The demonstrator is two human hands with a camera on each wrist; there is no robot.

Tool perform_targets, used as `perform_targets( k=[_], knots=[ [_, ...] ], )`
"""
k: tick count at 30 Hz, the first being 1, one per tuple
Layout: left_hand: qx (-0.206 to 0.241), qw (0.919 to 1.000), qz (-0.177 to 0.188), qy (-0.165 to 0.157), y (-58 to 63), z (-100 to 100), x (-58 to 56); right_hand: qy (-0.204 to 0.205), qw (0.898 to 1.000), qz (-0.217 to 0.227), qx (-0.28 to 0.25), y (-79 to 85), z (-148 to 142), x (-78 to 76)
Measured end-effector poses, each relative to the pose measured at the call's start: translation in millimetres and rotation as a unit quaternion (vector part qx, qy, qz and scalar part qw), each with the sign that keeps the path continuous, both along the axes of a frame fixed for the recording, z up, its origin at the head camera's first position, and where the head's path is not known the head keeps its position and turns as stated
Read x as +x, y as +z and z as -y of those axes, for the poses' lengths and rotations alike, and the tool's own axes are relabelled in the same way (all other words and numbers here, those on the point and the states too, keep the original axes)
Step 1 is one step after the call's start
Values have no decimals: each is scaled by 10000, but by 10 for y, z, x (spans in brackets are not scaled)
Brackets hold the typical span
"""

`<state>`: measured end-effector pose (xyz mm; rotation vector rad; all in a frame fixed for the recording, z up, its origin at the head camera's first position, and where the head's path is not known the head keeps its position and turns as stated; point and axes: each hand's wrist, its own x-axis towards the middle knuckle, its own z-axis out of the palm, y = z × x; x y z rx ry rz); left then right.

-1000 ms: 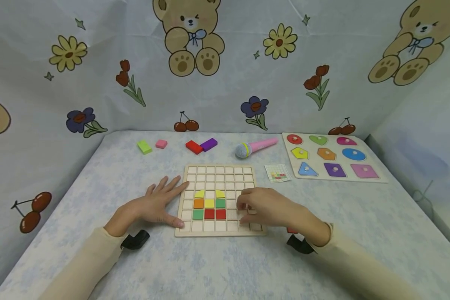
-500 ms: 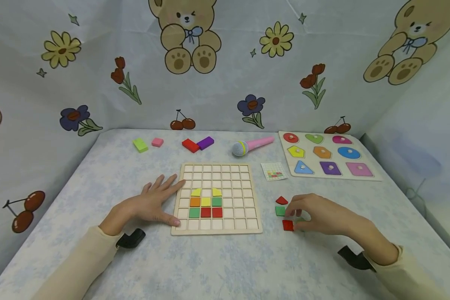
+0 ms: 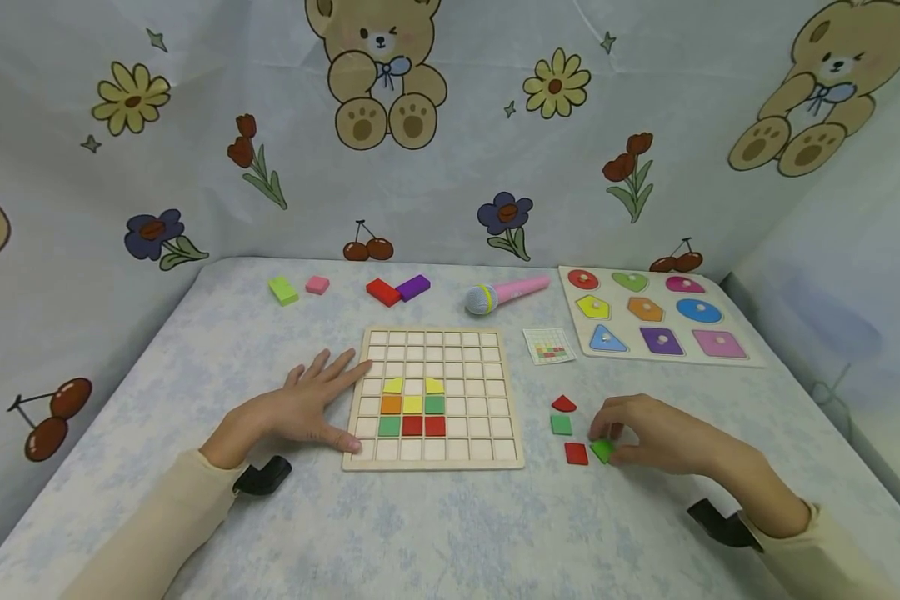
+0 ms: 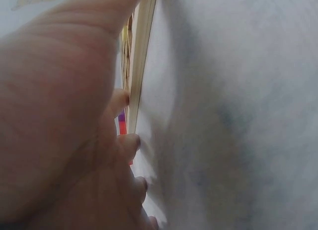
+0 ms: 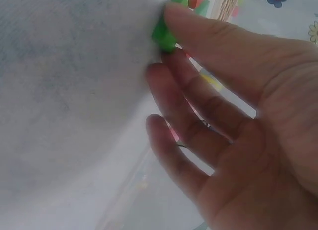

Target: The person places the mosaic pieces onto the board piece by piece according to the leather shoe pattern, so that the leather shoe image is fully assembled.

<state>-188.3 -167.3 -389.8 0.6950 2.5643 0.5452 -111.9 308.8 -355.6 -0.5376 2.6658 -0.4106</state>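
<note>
A wooden grid board lies in the middle of the table, with yellow, orange, green and red tiles in its lower left cells. My left hand is spread flat at the board's left edge, thumb and fingertips touching the frame; the left wrist view shows the fingers along the board's rim. Right of the board, my right hand pinches a bright green tile between thumb and index finger, low at the table. The same green tile shows at the thumb tip in the right wrist view.
Beside the right hand lie a red fan-shaped tile, a green square and a red square. Behind are a pattern card, a shape puzzle, a toy microphone and several coloured blocks.
My right hand has left the board and moved right to the loose tiles, where its fingers now hold the bright green one. The left hand has stayed on the board's edge.
</note>
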Motion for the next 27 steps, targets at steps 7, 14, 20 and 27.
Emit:
perform_targets(
  k=[7,14,20,27],
  knots=[
    [17,10000,7,-29,0,0,-24,115,9999,52,-62,55,81,-37],
    [-11,10000,-11,-22,-19,2,-35,599,9975,-316,-174,201,307,-160],
    [33,10000,-6,0,-6,7,-23,1088,9917,-491,-473,198,698,-358],
    [66,10000,-4,-61,-2,10,-16,1345,9820,-942,-937,139,1155,-543]
  ],
)
